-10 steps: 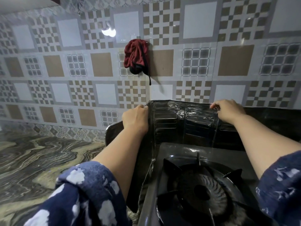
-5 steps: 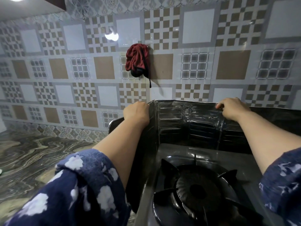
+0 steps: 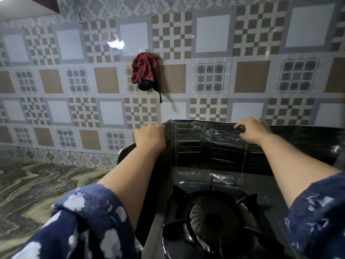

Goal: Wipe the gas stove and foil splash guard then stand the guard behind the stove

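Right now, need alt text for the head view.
Both hands hold the top edge of a dark foil splash guard standing behind a black gas stove: left hand at its left fold, right hand further right. A red cloth hangs on the patterned tile wall above a marbled counter.

Both arms stretched forward, forearms bare, blue patterned sleeves pushed up to elbows. Left hand (image 3: 150, 136) knuckles up, fingers curled over upper edge of guard (image 3: 194, 139) at its left fold. Right hand (image 3: 253, 130) palm down, fingertips hooked over same edge, further right.
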Demonstrator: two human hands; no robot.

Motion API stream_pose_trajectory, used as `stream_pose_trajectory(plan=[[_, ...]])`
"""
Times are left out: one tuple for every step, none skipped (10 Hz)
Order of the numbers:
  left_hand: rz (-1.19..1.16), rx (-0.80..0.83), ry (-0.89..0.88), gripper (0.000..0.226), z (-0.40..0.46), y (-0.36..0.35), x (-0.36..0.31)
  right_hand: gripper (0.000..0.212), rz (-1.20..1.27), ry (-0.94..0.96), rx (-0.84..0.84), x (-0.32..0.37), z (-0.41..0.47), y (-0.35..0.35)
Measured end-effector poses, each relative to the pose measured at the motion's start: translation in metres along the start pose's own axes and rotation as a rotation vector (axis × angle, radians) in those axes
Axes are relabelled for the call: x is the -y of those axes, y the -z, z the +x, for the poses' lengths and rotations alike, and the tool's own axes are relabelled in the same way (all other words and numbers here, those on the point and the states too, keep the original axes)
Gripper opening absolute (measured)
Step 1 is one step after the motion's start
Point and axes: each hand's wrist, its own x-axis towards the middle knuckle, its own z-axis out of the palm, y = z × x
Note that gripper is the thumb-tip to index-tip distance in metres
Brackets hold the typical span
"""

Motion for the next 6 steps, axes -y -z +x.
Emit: stream_pose_trajectory(plan=[[0.011,-0.029,-0.014,0.044,-0.003,0.001,-0.003,0.037,0.054,0.034,0.027,0.006,-0.005,0.003],[0.007,-0.065,-0.079,0.042,-0.011,0.001,-0.009,0.042,0.109,0.031,0.095,0.012,-0.019,0.008],[-0.037,-0.040,-0.194,0.039,-0.024,-0.001,-0.015,0.042,0.140,0.028,0.175,0.017,-0.040,0.013],[-0.024,0.043,-0.266,0.040,-0.045,0.003,-0.020,0.041,0.102,0.021,0.264,0.024,-0.073,0.023],[-0.052,0.037,-0.317,0.041,-0.071,0.015,-0.020,0.043,0.058,0.008,0.329,0.032,-0.113,0.038],[-0.117,0.048,-0.395,0.039,-0.106,0.026,-0.013,0.046,0.047,-0.006,0.349,0.037,-0.158,0.051]])
